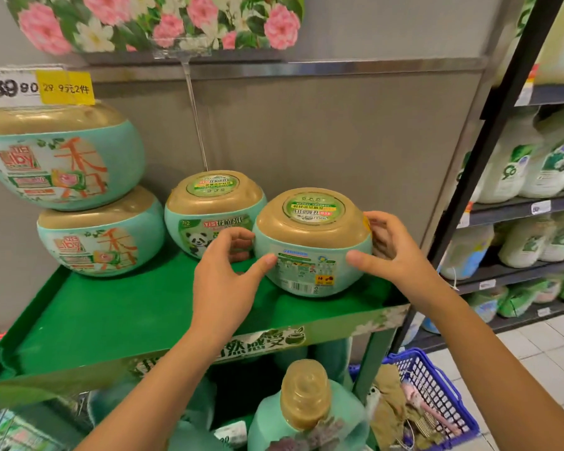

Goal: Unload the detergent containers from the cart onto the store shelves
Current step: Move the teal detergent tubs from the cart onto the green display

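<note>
A round mint-green detergent container [310, 252] with a tan lid sits on the green shelf [118, 317], near its right front corner, barcode label facing me. My left hand [228, 275] grips its left side and my right hand [388, 252] grips its right side, thumbs on the front. Just behind and to the left stands a second container [209, 209] with a panda label. Two larger containers are stacked at the left, the upper one [59, 157] on the lower one [98, 236]. Below the shelf edge a mint bottle [303, 408] with a tan cap stands.
A grey back panel rises behind the shelf, with a flowered sign [157, 21] and a price tag [36, 86] above. A black shelving rack [489, 203] with white and green pouches stands to the right. A blue basket [437, 395] sits on the tiled floor.
</note>
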The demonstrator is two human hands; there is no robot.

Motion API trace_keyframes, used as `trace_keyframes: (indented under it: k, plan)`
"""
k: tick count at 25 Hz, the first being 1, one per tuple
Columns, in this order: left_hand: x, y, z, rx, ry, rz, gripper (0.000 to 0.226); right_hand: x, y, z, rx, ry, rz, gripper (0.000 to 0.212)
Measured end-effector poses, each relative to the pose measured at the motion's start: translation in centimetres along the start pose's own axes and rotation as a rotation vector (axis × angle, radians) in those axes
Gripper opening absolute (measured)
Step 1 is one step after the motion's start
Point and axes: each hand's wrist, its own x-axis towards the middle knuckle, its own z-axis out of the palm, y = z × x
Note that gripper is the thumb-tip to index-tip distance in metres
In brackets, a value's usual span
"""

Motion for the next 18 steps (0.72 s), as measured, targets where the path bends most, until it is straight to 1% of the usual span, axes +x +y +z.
trace_keyframes:
  k: [1,2,4,5,6,7,9,11,13,15,16,18]
  plan:
    - [-0.2,0.1,-0.2,0.008,0.005,-0.002,0.035,-0.2,-0.3,0.1,0.019,0.020,-0.004,0.055]
    - [-0.5,0.1,-0.5,-0.035,-0.018,-0.023,0.038,-0.4,-0.4,0.2,0.027,0.044,-0.014,0.043]
    - [-1.5,0.5,-0.9,-0.245,-0.139,-0.082,0.060,-1.1,-0.8,0.8,0.048,0.103,-0.035,0.020]
    - [-2.2,0.7,-1.1,-0.329,-0.193,-0.099,0.074,-1.7,-1.0,1.3,0.054,0.123,-0.041,0.015]
    - [-2.8,0.9,-1.1,-0.338,-0.216,-0.103,0.089,-2.4,-1.1,2.1,0.049,0.135,-0.053,0.014]
    - [-3.3,1.0,-1.0,-0.273,-0.211,-0.097,0.105,-3.0,-1.2,3.1,0.040,0.143,-0.069,0.018]
    - [-4.0,1.6,-0.7,-0.025,-0.138,-0.068,0.131,-4.2,-1.5,4.7,0.023,0.142,-0.099,0.029]
    - [-4.2,2.4,-0.1,0.120,-0.077,-0.034,0.144,-4.0,-1.9,5.0,0.025,0.097,-0.099,0.029]
    - [-4.2,2.9,0.7,0.156,-0.049,-0.021,0.143,-2.2,-1.8,4.0,0.120,0.099,-0.053,0.020]
    - [-4.3,2.8,1.2,0.106,-0.034,-0.013,0.131,1.3,-1.7,2.9,0.144,0.151,0.050,0.020]
    - [-4.2,2.6,1.2,0.040,-0.041,-0.009,0.124,3.1,-1.8,2.7,0.116,0.123,0.109,0.026]
    - [-3.8,2.0,0.7,-0.111,-0.085,-0.020,0.111,5.6,-1.8,3.4,0.134,-0.027,0.204,0.038]
